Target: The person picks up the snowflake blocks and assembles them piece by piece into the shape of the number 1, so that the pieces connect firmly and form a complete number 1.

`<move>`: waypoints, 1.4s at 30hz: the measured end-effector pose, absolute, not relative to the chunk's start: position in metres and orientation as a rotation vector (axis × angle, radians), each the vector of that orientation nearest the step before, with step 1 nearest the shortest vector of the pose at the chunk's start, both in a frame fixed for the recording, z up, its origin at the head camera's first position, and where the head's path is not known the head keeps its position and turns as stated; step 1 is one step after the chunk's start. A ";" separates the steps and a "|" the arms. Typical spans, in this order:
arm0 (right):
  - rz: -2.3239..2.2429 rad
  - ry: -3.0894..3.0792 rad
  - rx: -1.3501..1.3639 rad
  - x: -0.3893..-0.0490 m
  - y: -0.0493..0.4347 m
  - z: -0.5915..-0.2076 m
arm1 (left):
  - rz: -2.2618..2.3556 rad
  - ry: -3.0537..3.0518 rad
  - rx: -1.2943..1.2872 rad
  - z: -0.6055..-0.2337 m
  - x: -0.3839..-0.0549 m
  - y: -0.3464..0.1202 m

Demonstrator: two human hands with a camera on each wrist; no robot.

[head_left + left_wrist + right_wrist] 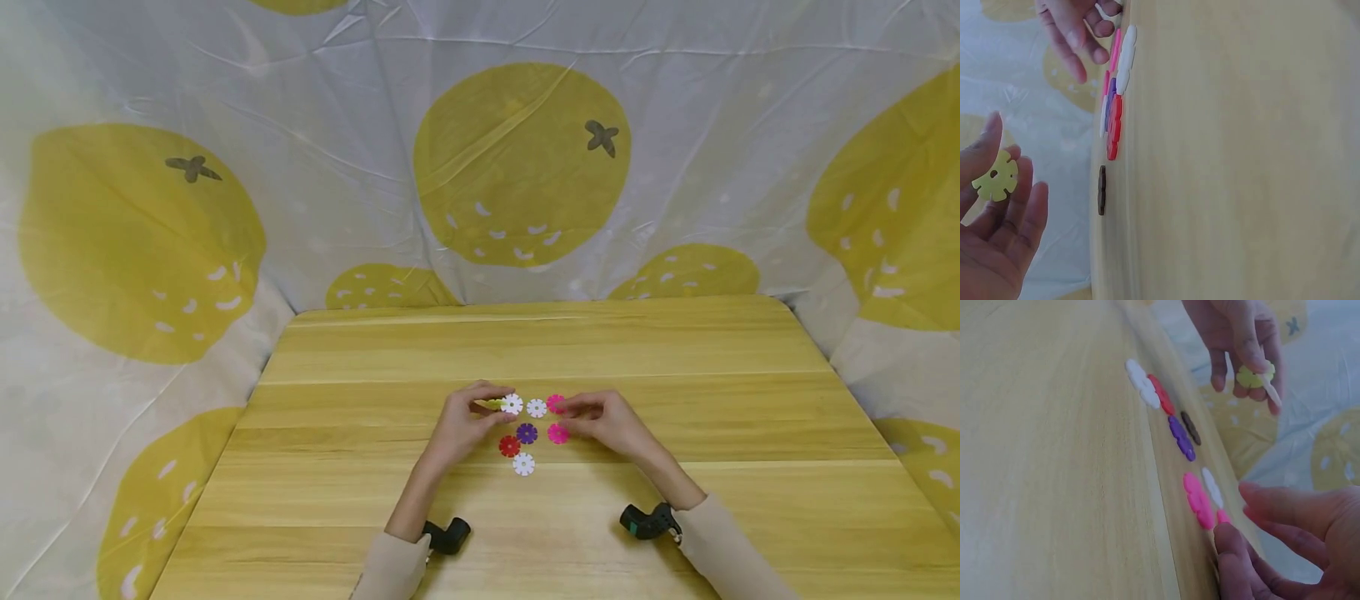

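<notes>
My left hand (467, 423) is raised over the table and pinches a yellow notched disc (996, 176) between thumb and fingers. A white notched disc (1271, 390) is joined edgewise to the yellow one. Over the right side of the pieces, my right hand (606, 421) has its thumb and fingers apart. Its fingertips are near a pink disc (555, 404), partly covered in the right wrist view; contact is unclear. A second pink disc (558, 433) lies just below, and a loose white disc (536, 408) lies between the hands.
On the wooden table (337, 475) also lie a purple disc (527, 433), a red disc (509, 446), another white disc (523, 464) and a brown disc (1102, 190). Black devices (450, 536) are worn at both wrists. A fruit-print cloth (360, 167) hangs around the table.
</notes>
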State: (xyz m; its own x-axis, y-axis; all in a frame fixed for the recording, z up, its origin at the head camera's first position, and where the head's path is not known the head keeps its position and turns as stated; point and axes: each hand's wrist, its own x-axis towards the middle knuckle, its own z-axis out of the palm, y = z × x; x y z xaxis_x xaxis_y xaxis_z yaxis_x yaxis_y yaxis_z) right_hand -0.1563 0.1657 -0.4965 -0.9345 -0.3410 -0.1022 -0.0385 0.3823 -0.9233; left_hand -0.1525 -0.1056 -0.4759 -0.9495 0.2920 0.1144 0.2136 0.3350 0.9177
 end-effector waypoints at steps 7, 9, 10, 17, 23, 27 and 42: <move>-1.507 2.389 -0.382 -0.155 0.168 -0.497 | 1.716 2.514 0.485 -0.477 -0.153 -0.107; -1.495 2.395 -0.397 -0.155 0.167 -0.499 | 1.707 2.526 0.480 -0.478 -0.153 -0.107; -1.497 2.395 -0.409 -0.155 0.167 -0.499 | 1.701 2.532 0.478 -0.478 -0.153 -0.107; -1.483 2.436 -0.426 -0.153 0.162 -0.502 | 1.671 2.560 0.464 -0.478 -0.153 -0.107; -1.429 2.490 -0.445 -0.151 0.159 -0.504 | 1.664 2.562 0.460 -0.478 -0.152 -0.106; -1.395 2.519 -0.447 -0.150 0.156 -0.503 | 1.670 2.552 0.462 -0.477 -0.152 -0.106; -1.457 2.457 -0.441 -0.147 0.148 -0.491 | 1.688 2.499 0.461 -0.475 -0.150 -0.106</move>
State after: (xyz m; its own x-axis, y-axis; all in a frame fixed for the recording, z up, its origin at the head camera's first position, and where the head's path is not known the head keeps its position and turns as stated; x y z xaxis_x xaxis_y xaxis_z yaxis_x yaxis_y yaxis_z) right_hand -0.1466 0.1476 -0.4909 -0.9228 -0.3807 -0.0598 -0.1302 0.4542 -0.8813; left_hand -0.1505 -0.1056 -0.4752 -0.9503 0.2972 0.0930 0.1973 0.3435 0.9182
